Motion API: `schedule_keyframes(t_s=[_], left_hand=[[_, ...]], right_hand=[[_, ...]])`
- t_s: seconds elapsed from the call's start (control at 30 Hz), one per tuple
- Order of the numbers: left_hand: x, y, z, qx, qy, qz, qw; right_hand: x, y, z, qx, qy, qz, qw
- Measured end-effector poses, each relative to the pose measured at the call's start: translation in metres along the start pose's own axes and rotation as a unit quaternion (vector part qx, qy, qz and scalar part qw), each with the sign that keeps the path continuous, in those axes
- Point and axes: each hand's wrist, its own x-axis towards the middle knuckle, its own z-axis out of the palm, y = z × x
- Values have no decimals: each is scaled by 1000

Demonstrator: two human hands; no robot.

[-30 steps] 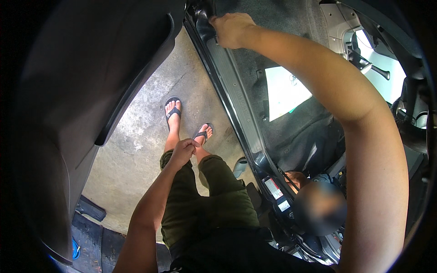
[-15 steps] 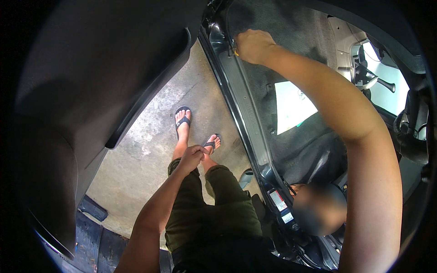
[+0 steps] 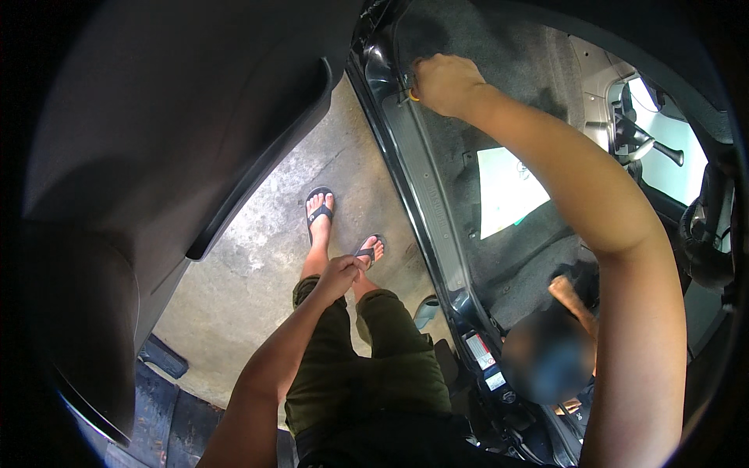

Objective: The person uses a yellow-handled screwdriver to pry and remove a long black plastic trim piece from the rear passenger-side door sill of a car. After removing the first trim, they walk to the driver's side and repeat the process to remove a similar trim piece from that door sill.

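Note:
My right hand (image 3: 451, 84) is stretched forward into the car's footwell, beside the front end of the grey door sill trim (image 3: 427, 183). Its fingers are curled closed, and a small orange-yellow bit (image 3: 413, 95) peeks out under them; what they grip is mostly hidden. In front of my knees hangs my left hand (image 3: 340, 278), its fingers bent together over the concrete floor (image 3: 257, 226). Whether it holds anything small cannot be seen. A white sheet of paper (image 3: 503, 191) lies on the dark carpet (image 3: 460, 148) below my right forearm.
The open car door (image 3: 179, 140) fills the left side. Another person (image 3: 550, 355), blurred, is low inside the car at the right, one hand (image 3: 565, 292) raised over the carpet. A lever with a dark knob (image 3: 667, 154) stands at the far right.
The view has shifted slightly. The other person's forearm and hand have come into sight over the carpet. Both my hands keep nearly the same places and closed shapes.

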Motion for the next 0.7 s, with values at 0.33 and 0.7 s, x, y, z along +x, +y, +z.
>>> schedule_keyframes(t_s=[0.33,0.7], left_hand=[[36,22,2,66,7,71,995],[197,166,-1,214,250,282,901]], right_hand=[[-6,3,2,69,55,-48,995],[-8,22,6,17,149,-208,966]])
